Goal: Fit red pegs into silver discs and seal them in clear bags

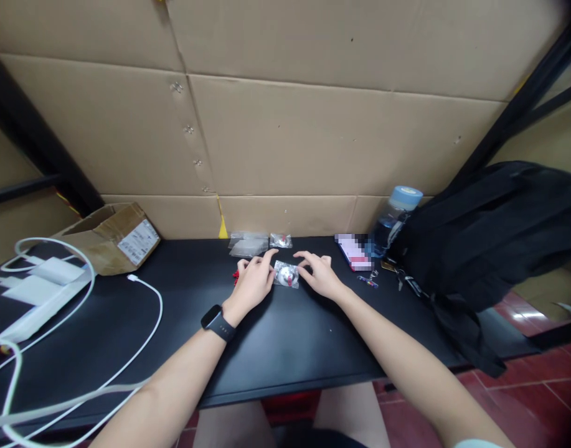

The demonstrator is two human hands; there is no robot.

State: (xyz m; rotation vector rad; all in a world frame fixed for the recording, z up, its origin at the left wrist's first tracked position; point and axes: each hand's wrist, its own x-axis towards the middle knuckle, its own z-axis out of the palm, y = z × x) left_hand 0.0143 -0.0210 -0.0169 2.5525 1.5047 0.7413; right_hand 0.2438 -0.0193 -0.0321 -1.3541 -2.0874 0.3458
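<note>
A small clear plastic bag (286, 274) with a round silvery item and a bit of red inside lies flat on the black table, between my two hands. My left hand (256, 279) is at the bag's left edge, index finger stretched out and thumb close to the plastic. At the right edge is my right hand (319, 272), its thumb and index finger apart; whether it touches the bag is hard to tell. Red pieces (236, 277) show partly from behind my left hand. Farther back lies a similar filled bag (281, 240), beside several flat clear bags (248, 244).
A cardboard box (110, 239), a white power strip (42, 305) and white cables (161, 305) occupy the left. On the right are a phone-like flat object (354, 252), a blue-capped bottle (395, 221), keys (400, 280) and a black backpack (490, 230). Cardboard (285, 137) walls the back.
</note>
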